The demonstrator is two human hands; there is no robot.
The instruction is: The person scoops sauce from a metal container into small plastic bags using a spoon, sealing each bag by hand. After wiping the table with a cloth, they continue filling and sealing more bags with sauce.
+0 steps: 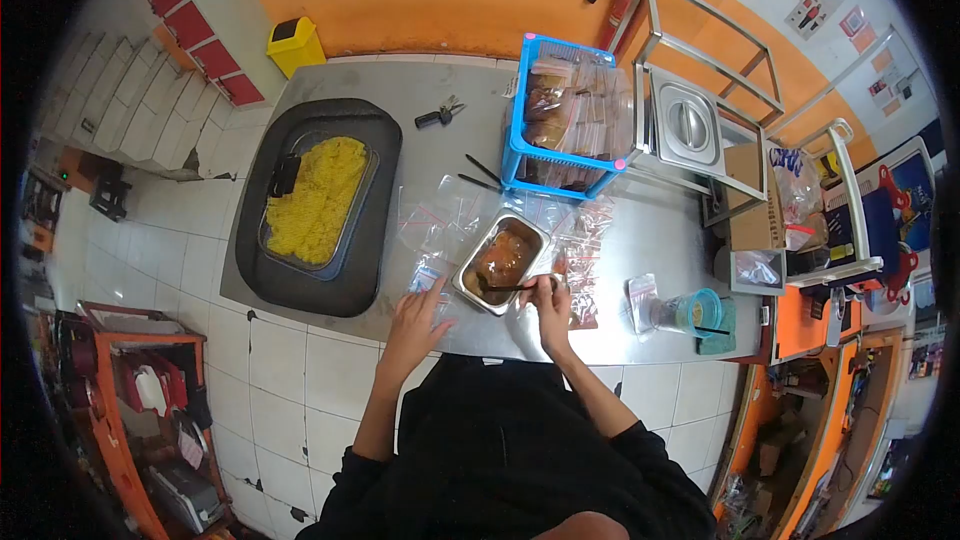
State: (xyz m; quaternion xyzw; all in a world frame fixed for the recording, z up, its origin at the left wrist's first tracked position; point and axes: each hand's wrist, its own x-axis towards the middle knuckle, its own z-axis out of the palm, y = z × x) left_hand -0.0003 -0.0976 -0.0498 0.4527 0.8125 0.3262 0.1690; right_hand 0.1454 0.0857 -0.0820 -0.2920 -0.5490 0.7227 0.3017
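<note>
Left hand (412, 328) nearest the edge, fingers loosely spread beside a clear packet (425, 278); right hand (548, 312) pinching a dark utensil (508, 288), its far end down in the steel container (476, 299), mid-table! Brown food (505, 256) glistening inside. Out left, black tray (388, 145), yellow food (318, 200) heaped; farther, right of centre, blue basket (550, 169) crammed with filled bags (580, 105).
</note>
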